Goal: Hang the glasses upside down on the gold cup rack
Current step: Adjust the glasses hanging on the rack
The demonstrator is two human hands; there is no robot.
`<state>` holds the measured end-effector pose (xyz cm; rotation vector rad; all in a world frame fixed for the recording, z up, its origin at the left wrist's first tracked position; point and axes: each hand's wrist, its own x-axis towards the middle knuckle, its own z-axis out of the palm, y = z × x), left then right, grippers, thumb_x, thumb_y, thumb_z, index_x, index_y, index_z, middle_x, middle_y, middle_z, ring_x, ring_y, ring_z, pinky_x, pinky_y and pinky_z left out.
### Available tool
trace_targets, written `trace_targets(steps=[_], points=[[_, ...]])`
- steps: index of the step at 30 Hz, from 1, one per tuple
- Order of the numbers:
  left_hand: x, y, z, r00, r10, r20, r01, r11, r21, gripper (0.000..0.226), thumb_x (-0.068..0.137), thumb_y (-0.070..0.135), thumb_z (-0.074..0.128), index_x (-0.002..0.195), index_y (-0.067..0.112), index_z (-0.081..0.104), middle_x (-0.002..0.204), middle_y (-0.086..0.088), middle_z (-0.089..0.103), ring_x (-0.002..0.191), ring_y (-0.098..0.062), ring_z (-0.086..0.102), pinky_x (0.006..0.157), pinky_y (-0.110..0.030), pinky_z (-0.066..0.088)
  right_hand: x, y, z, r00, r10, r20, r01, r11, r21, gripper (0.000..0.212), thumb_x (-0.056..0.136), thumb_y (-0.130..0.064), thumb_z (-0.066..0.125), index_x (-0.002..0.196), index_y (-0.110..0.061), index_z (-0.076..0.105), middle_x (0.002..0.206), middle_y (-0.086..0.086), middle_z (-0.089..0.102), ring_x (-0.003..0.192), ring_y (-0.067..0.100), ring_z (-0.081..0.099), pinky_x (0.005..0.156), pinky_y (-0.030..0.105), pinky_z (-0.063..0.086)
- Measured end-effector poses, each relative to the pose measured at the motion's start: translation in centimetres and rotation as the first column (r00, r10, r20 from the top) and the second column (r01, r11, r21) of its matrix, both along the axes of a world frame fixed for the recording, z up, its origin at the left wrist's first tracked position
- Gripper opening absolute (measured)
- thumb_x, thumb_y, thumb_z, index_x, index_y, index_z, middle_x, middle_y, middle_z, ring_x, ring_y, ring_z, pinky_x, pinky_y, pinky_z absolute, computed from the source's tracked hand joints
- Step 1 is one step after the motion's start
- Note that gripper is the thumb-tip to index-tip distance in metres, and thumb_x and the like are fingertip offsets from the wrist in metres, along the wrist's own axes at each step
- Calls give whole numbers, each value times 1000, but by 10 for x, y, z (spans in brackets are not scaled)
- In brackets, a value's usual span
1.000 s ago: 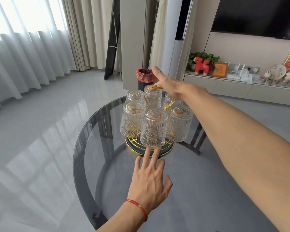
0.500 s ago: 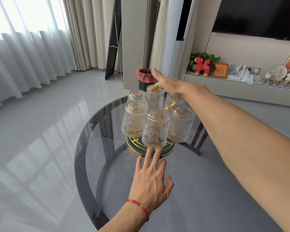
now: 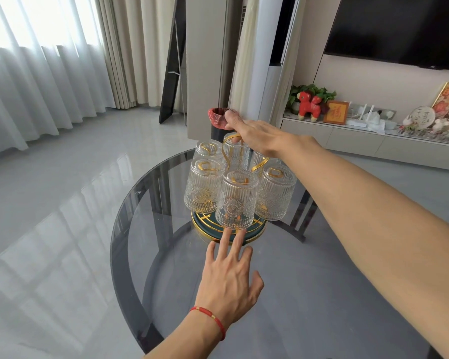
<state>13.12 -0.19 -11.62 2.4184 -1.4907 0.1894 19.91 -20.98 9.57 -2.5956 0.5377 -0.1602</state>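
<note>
I see six ribbed glasses [image 3: 236,200] hanging upside down on the gold cup rack [image 3: 228,230], which stands on the round glass table [image 3: 322,294]. My right hand [image 3: 257,134] rests over the rack's top loop, though I cannot tell whether its fingers grip it. My left hand [image 3: 227,281] lies open, straight fingers [image 3: 224,240] reaching the rack's base.

You are looking at ribbed, embossed clear glasses [image 3: 234,200] on a shiny gold metal rack [image 3: 259,165]; smoked glossy glass tabletop [image 3: 322,294]; polished grey floor [image 3: 62,203] reflecting light.
</note>
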Motion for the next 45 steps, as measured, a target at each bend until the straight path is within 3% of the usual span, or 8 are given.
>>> trace_targets(steps=[7, 11, 17, 22, 26, 30, 36, 45], points=[[0, 0, 0, 1000, 0, -5, 0, 1000, 16, 52, 91, 52, 37, 126, 19, 58, 165, -7, 30, 154, -37, 15, 118, -59, 29, -2, -3, 0, 999, -33, -13, 33, 997, 67, 95, 90, -86, 3, 163, -31, 29, 140, 0, 66, 142, 21, 48, 120, 54, 18], [0, -1, 0, 1000, 0, -14, 1, 1000, 31, 55, 92, 53, 34, 130, 19, 56, 167, -6, 26, 156, -36, 11, 120, -59, 25, -5, -2, 2, 1000, -28, -6, 28, 996, 82, 94, 95, -80, 4, 157, -23, 43, 140, 3, 65, 132, 14, 50, 100, 39, 26], [0, 0, 2, 1000, 0, -18, 1, 999, 39, 55, 91, 52, 34, 129, 19, 55, 166, -6, 26, 155, -35, 10, 119, -58, 25, -7, 10, 7, 985, 53, 167, -60, 998, 36, 76, 104, -67, 17, 137, -19, 65, 127, 5, 70, 121, 20, 62, 94, 35, 39], [0, 1, 2, 1000, 0, -22, 1, 999, 36, 56, 91, 52, 33, 130, 18, 55, 166, -8, 29, 155, -37, 12, 119, -60, 26, 0, 31, 12, 985, 166, -54, -173, 969, -179, 57, 102, -50, 27, 123, -23, 73, 133, 8, 67, 116, 25, 60, 103, 48, 43], [0, 1, 3, 1000, -5, -25, 5, 1000, 30, 55, 91, 52, 33, 129, 18, 55, 165, -8, 29, 155, -37, 13, 118, -61, 27, 7, 41, 17, 968, 150, -199, -177, 977, -123, 70, 93, -55, 19, 123, -26, 75, 147, 4, 59, 127, 21, 55, 117, 50, 34], [-1, 1, 3, 1000, -6, -28, 7, 1000, 28, 57, 91, 52, 31, 130, 17, 55, 166, -9, 27, 155, -37, 12, 118, -61, 26, 14, 41, 25, 970, 98, -221, -108, 994, -34, 68, 94, -56, 21, 111, -26, 80, 141, -1, 62, 130, 21, 53, 117, 46, 27], [-1, 1, 5, 999, -8, -36, 9, 999, 47, 59, 92, 52, 30, 134, 17, 51, 168, -9, 22, 156, -37, 6, 120, -62, 22, 19, 43, 26, 958, 116, -261, -122, 992, -8, 65, 100, -53, 21, 132, -27, 72, 155, -2, 54, 136, 18, 45, 108, 42, 23], [0, 1, 5, 999, -9, -33, 10, 999, 30, 58, 91, 51, 31, 132, 16, 54, 167, -10, 25, 156, -38, 9, 119, -63, 25, 29, 46, 25, 949, 95, -301, -134, 985, -112, 71, 92, -57, 19, 143, -34, 62, 165, -3, 42, 149, 26, 37, 123, 55, 18]])
